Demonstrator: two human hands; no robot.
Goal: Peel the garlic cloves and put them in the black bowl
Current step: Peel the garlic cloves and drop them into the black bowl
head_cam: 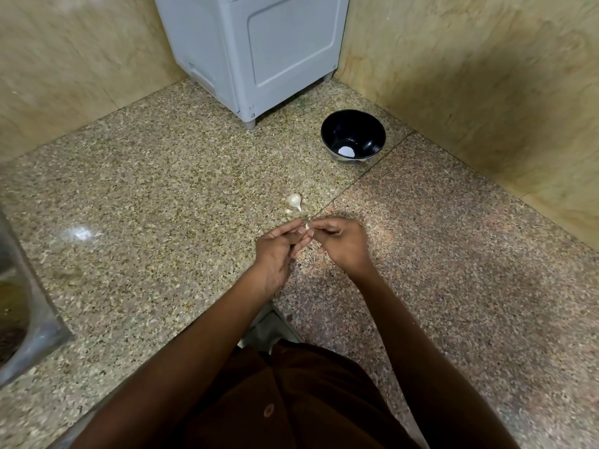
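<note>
Cloves: two loose, one pinched.

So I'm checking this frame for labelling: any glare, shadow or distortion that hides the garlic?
Head view: wide-angle bending at the edges; a glare patch on the counter, left; white reflection inside the black bowl; the clove between the hands is small and mostly hidden.

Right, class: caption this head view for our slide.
Both hands peel a garlic clove near the black bowl.
</note>
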